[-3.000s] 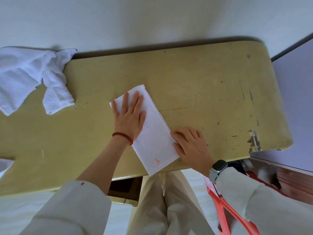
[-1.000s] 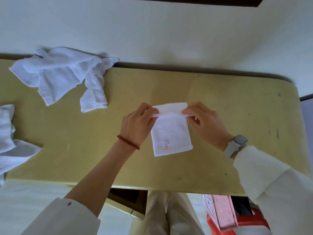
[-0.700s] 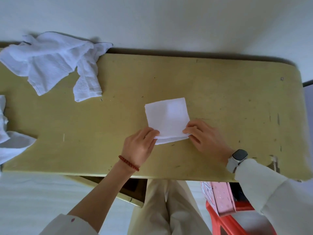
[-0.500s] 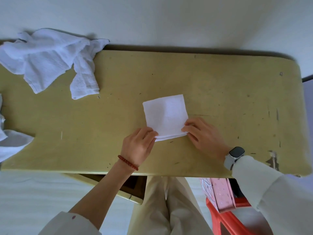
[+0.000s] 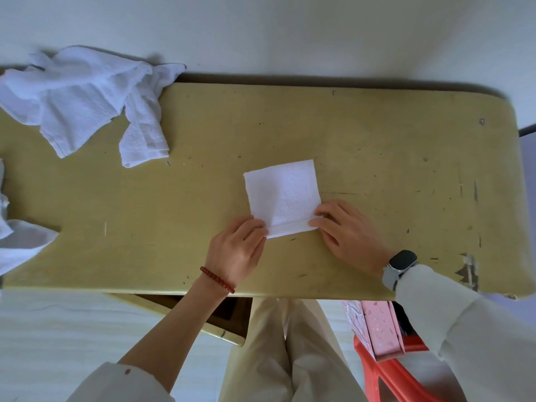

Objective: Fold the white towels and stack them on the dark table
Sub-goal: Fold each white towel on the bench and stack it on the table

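Lying flat, folded towel (image 5: 282, 192) near-square

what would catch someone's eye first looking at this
The folded white towel, a neat square near the middle of the yellowish table, with the left hand and right hand pinching its near corners. Next, the crumpled white towels heaped at the far left corner.
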`<state>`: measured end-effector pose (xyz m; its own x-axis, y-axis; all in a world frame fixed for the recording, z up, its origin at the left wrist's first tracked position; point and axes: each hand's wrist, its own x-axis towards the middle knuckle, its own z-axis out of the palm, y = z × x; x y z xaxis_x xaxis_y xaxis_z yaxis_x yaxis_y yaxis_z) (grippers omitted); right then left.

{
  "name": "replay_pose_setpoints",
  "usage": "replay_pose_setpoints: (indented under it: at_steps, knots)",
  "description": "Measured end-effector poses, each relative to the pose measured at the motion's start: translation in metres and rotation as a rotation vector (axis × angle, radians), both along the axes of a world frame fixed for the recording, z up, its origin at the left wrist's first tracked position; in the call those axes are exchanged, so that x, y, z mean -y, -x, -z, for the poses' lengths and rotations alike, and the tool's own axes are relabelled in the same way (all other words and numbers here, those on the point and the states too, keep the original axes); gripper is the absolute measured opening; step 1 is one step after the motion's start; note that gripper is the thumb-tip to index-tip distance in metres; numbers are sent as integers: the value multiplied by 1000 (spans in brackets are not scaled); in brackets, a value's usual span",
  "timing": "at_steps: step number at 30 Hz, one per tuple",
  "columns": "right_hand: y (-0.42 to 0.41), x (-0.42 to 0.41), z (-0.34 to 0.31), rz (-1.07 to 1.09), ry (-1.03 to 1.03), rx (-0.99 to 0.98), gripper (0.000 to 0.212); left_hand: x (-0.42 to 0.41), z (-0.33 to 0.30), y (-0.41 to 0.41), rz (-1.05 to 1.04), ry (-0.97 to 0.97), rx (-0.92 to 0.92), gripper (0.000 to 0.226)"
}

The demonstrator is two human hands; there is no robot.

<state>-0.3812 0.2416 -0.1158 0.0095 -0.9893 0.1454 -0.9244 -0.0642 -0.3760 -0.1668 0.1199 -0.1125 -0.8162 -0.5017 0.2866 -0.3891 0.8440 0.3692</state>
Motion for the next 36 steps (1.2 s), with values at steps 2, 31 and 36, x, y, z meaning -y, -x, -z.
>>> replay_pose_setpoints:
  at_steps: [2, 31, 36]
  knots:
    - [0, -4, -1, -1, -26, -17, 20, 0, 3, -3, 25, -2, -12, 10]
    - [-27, 59, -5, 150, -230, -306, 42, 33, 6, 36, -106, 15, 410, 48]
    - [-25, 22, -5, -92, -68, -371, 31, 33, -2, 15, -131, 135, 231, 28]
